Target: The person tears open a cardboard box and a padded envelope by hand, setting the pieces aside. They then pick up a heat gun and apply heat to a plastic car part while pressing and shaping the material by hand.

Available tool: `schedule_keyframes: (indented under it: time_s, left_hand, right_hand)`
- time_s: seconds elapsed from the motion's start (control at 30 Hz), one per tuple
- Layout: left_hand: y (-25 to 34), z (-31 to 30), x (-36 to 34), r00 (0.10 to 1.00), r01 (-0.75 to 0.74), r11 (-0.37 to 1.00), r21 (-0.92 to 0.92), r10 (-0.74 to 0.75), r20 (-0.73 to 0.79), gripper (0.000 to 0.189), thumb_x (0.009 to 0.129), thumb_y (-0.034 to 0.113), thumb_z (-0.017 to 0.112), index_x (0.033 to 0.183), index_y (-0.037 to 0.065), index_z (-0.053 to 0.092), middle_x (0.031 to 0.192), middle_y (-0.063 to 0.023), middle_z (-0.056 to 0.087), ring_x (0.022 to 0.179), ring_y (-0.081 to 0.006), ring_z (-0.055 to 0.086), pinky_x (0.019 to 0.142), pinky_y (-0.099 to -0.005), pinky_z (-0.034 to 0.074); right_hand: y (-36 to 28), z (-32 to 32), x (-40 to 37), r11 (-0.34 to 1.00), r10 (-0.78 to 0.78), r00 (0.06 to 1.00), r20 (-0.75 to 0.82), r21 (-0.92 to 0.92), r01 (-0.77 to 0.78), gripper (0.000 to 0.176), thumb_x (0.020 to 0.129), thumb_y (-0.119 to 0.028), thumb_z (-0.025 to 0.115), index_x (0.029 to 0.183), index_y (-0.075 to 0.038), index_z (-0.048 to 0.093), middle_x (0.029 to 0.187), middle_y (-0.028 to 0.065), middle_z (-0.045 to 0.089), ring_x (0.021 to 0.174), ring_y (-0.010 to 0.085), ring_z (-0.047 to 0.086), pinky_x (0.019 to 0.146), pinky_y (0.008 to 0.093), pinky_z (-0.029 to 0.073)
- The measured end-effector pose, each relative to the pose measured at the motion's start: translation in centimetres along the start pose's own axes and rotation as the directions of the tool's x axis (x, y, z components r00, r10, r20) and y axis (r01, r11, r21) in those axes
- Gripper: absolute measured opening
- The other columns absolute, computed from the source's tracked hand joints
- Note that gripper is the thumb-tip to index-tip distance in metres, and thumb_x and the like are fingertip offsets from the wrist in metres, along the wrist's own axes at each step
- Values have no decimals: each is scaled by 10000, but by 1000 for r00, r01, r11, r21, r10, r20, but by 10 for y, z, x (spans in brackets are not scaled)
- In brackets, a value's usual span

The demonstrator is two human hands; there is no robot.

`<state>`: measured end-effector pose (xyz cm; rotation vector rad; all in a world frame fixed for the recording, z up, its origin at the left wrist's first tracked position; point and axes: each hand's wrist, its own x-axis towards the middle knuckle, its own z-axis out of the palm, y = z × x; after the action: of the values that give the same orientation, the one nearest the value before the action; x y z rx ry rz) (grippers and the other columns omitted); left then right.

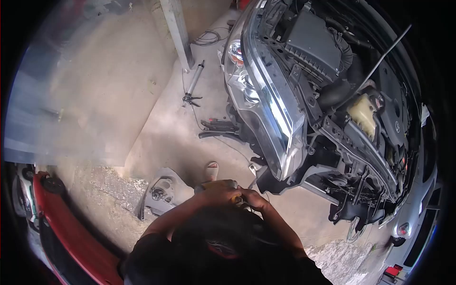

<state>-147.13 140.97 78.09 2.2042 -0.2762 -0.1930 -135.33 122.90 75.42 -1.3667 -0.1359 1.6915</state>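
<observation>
Close to my body, my left hand (224,194) is closed around a yellow-and-dark tool (215,184), mostly covered by my fingers and forearm. My right hand (254,199) meets it from the other side, fingers curled at the tool's near end. The exact kind of tool is hidden. Just ahead and to the right is the front of a car, with its headlight (247,88) and exposed front frame (327,175); the bumper is off. A foot in a sandal (212,165) shows beyond my hands.
A caulking gun (193,85) lies on the floor near a post (178,35). Dark trim pieces (221,127) rest beside the car. A grey plastic part (164,192) sits to my left. A red car (71,223) stands at lower left, with a cable (207,38) farther ahead.
</observation>
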Motion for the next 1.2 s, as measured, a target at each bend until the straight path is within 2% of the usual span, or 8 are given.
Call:
schedule_keyframes:
  time_s: [0.1,0.2,0.33,0.43,0.73,0.83,1.03,1.2]
  left_hand:
    - [-18,-70,-13,997,46,999,-27,-44,68,326,864,236,604,1147,85,548,1080,-181,650,1049,-352,612,912,-456,442]
    - [-30,-129,-11,903,221,966,131,-254,347,390,892,247,560,1256,116,519,1292,-158,569,1242,-306,508,999,-472,403]
    - [-37,-154,-14,971,111,954,277,-164,173,387,937,340,480,1279,162,524,1397,-129,490,1317,-293,447,1089,-484,338]
    - [-15,-179,3,922,161,924,348,-267,281,372,937,316,488,1268,154,537,1383,-121,494,1340,-293,413,1123,-509,277]
    - [-50,-207,11,965,-86,932,351,-9,262,284,806,96,543,1087,69,564,1180,-112,549,1275,-301,440,1130,-495,237]
    - [-83,-237,13,960,-198,908,368,104,260,302,790,82,551,1090,56,567,1170,-125,545,1271,-295,442,1145,-491,224]
    - [-200,-325,6,931,-351,883,310,296,213,435,795,32,541,1229,44,554,1248,-127,528,1291,-293,441,1160,-489,235]
    - [-285,-420,-21,960,-146,989,22,136,246,394,820,99,646,1202,28,576,1171,-148,576,1153,-324,535,1001,-435,419]
  right_hand:
    - [-38,32,46,990,95,992,-85,112,-85,555,1011,-492,417,1171,4,608,1047,86,651,850,153,613,763,280,501]
    - [-103,67,58,993,118,984,-131,45,-113,554,1003,-498,437,1179,-1,606,1035,100,661,886,177,628,779,296,509]
    - [-134,87,88,919,25,1000,17,394,-30,509,999,-480,447,1164,-25,605,1054,121,671,954,230,660,822,359,538]
    - [-164,88,86,878,38,996,83,473,-73,458,1008,-398,470,1224,-11,582,1150,149,652,1036,253,647,906,363,518]
    - [-187,94,126,768,-4,993,115,637,-71,420,932,-426,589,1135,-59,615,1084,112,673,971,234,667,854,374,544]
    - [-211,102,156,786,-70,996,-57,612,90,412,932,-441,589,1091,-62,620,1076,107,674,977,232,666,856,356,540]
    - [-255,122,285,569,-123,960,-252,775,277,402,958,-442,565,1100,-65,578,962,66,624,867,182,626,791,331,523]
    - [-281,170,358,339,-343,810,-476,741,579,408,965,-384,583,1226,-72,556,1121,59,605,1055,185,578,916,342,465]
